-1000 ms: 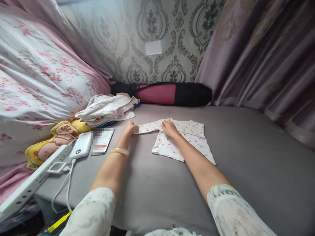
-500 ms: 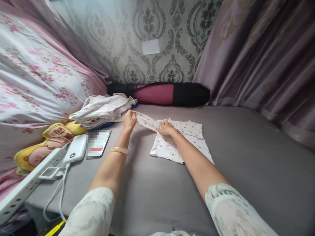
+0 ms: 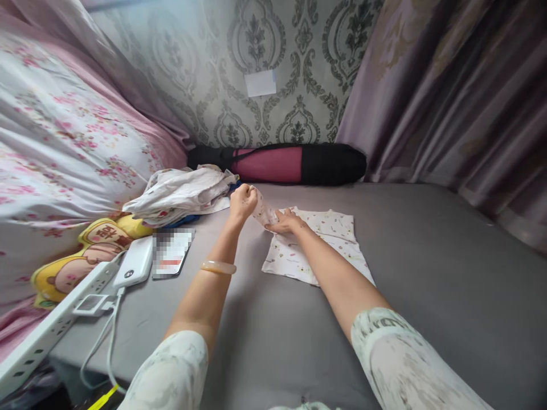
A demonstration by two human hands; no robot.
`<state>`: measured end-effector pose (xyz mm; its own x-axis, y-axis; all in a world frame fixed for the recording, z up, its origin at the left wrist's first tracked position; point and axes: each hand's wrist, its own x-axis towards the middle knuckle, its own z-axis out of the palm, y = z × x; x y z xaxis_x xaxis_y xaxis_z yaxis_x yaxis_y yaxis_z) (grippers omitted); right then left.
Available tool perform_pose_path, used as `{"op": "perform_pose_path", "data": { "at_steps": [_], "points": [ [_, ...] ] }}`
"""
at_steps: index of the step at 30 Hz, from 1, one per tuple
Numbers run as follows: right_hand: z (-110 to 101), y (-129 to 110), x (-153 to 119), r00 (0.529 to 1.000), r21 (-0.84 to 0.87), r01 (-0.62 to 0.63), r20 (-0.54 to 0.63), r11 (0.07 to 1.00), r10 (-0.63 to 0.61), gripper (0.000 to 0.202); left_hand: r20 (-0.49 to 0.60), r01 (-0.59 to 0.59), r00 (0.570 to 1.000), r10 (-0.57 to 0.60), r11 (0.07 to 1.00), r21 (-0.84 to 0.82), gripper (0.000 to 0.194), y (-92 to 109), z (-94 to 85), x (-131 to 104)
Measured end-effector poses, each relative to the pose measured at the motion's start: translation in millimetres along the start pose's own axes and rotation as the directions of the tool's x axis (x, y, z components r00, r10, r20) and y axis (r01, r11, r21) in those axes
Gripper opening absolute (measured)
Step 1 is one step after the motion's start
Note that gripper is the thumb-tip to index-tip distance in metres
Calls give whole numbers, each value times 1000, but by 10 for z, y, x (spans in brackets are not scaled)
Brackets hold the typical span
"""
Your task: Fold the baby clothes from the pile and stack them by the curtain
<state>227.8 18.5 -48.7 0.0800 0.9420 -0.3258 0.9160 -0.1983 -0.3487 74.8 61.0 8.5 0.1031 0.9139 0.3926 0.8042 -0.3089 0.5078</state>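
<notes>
Sleeve point(image 3: 262, 212) clenched in my left hand point(image 3: 243, 201), I needed my right hand point(image 3: 287, 222), loosely spread, bearing down on the shirt point(image 3: 339, 239) — a firm anchor against dragging.

I count remotely: bare left grip point(image 3: 244, 201) and bare right grip point(image 3: 287, 221), two together; small white printed cloth garment point(image 3: 339, 234), one; heaped white cloth pile point(image 3: 183, 192), one; glossy white rectangular power bank point(image 3: 135, 259), one; long white plastic power strip point(image 3: 53, 332), one; long black-and-maroon fabric bag point(image 3: 282, 164), one; pale glossy bangle point(image 3: 219, 267), one; white rectangular sheet point(image 3: 260, 83), one.
</notes>
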Motion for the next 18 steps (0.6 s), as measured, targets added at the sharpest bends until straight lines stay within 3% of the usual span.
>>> {"op": "perform_pose_path", "data": {
  "at_steps": [3,5,7,9,11,13,15,18],
  "points": [
    [29,177,3,991,196,107,-99,975,-89,87,33,47,998,-47,999,-12,25,117,47,-2],
    [43,310,-32,980,443,129,-194,887,-46,65,56,57,997,-56,998,-27,25,202,94,-14],
    [42,432,-113,971,709,106,-224,697,79,42,69,51,996,-48,997,-54,25,305,160,-41],
    [24,543,-229,968,897,76,-171,435,184,29,80,33,996,-26,995,-97,25,424,249,-82],
    [-7,651,-355,970,982,46,-88,185,225,26,93,3,996,11,988,-152,26,551,360,-137],
    [-37,759,-461,973,1000,10,-10,0,232,29,102,-21,994,42,979,-204,26,676,483,-206],
    [-59,861,-528,972,995,-22,45,-100,230,34,121,-33,990,68,963,-269,28,788,605,-291],
    [-72,977,-558,969,992,-33,62,-124,240,42,257,-59,945,204,877,-477,27,894,760,-436]
  ]
}}
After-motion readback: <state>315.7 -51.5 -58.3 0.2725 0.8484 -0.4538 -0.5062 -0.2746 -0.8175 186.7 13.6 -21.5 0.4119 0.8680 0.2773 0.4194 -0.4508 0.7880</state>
